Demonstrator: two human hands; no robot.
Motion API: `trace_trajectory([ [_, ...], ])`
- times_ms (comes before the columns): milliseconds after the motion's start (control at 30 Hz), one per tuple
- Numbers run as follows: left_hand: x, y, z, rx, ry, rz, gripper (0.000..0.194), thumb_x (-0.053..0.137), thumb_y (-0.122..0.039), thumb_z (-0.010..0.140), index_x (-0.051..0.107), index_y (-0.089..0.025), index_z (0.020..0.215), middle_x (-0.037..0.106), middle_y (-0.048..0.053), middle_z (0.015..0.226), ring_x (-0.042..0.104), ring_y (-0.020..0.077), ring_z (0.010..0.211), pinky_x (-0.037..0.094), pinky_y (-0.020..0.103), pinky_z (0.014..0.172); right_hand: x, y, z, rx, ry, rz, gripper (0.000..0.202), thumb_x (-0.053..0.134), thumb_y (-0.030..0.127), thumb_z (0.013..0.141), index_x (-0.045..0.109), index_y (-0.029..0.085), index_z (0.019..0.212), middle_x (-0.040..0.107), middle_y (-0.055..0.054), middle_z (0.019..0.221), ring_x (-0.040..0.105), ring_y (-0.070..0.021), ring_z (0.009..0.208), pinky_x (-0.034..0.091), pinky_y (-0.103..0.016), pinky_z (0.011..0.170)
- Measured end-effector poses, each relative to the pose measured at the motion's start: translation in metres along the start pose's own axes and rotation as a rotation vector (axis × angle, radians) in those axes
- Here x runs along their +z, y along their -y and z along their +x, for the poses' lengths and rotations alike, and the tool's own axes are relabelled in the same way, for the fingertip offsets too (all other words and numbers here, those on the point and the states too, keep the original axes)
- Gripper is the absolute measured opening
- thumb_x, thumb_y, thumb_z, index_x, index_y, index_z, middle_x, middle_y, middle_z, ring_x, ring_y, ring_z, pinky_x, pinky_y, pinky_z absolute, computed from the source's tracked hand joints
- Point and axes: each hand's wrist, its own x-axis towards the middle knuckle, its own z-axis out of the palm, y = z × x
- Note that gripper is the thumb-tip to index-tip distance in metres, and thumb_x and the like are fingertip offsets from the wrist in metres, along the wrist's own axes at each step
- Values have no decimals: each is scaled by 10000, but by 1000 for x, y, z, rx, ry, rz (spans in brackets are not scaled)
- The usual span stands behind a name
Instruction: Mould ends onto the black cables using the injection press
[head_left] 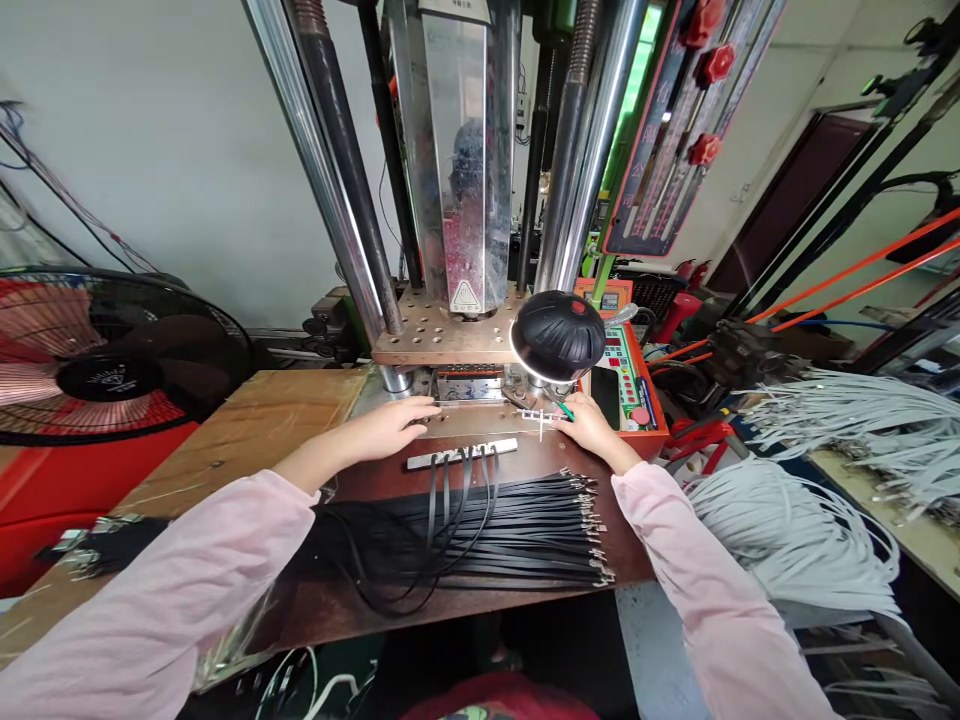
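Note:
My left hand (397, 425) lies at the left of the press's metal bed (457, 420), fingers stretched out and holding nothing. On the right, my right hand (589, 424) is closed, with a thin green-handled tool (567, 410) at its fingers; the tool's kind is unclear. A white branched plastic sprue (541, 420) sticks out leftward from the same fingertips. Between and below the hands lies a pale metal mould bar (463, 454) with several black cords (447, 490) running out of it. A row of black cords with metal ends (525, 530) is spread on the brown tabletop.
The press's upper plate (450, 345) hangs above the mould block (469, 385), between steel columns. A black round lamp (559, 335) is close above my right hand. An orange control box (630, 385) stands right. White cord bundles (795, 530) lie far right; a fan (112, 370) is left.

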Motion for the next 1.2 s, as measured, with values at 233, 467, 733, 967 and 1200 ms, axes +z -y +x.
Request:
trace_trajectory([
  [233, 13, -11, -12, 8, 22, -42, 529, 403, -350, 916, 560, -187, 1394, 439, 105, 1533, 437, 250, 1401, 288, 421, 1201, -8, 8, -18, -3, -21, -70, 158, 661, 326, 849, 708, 174, 846, 615, -70, 1041, 543, -210, 987, 401, -320, 926],
  [467, 14, -15, -16, 9, 11, -72, 517, 405, -369, 918, 574, -188, 1372, 474, 78, 1514, 447, 226, 1390, 289, 390, 1200, -46, -8, -88, -14, -95, -102, 199, 602, 368, 857, 650, 192, 779, 627, -88, 1042, 579, -236, 1000, 438, -359, 932],
  [733, 16, -19, -29, 4, 17, -99, 485, 440, -374, 902, 609, -214, 1328, 601, 62, 1380, 556, 234, 1258, 381, 347, 1119, -77, -84, -288, 256, -121, -194, 331, 559, 556, 789, 693, 258, 845, 689, -141, 967, 659, -331, 945, 506, -477, 875],
  [967, 34, -21, -40, 36, 13, -142, 493, 465, -431, 910, 602, -194, 1319, 616, 98, 1297, 562, 253, 1212, 395, 348, 1083, -82, -61, -305, 315, -29, -115, 319, 564, 576, 819, 680, 280, 795, 704, -123, 899, 666, -323, 895, 514, -477, 854],
  [1200, 65, -31, -33, 84, -188, -190, 270, 468, -276, 891, 649, -226, 1086, 608, 75, 1046, 548, 249, 1049, 446, 392, 971, -61, 18, -143, 35, -74, -70, 318, 429, 462, 976, 599, 215, 869, 660, -95, 927, 605, -246, 908, 457, -371, 852],
])
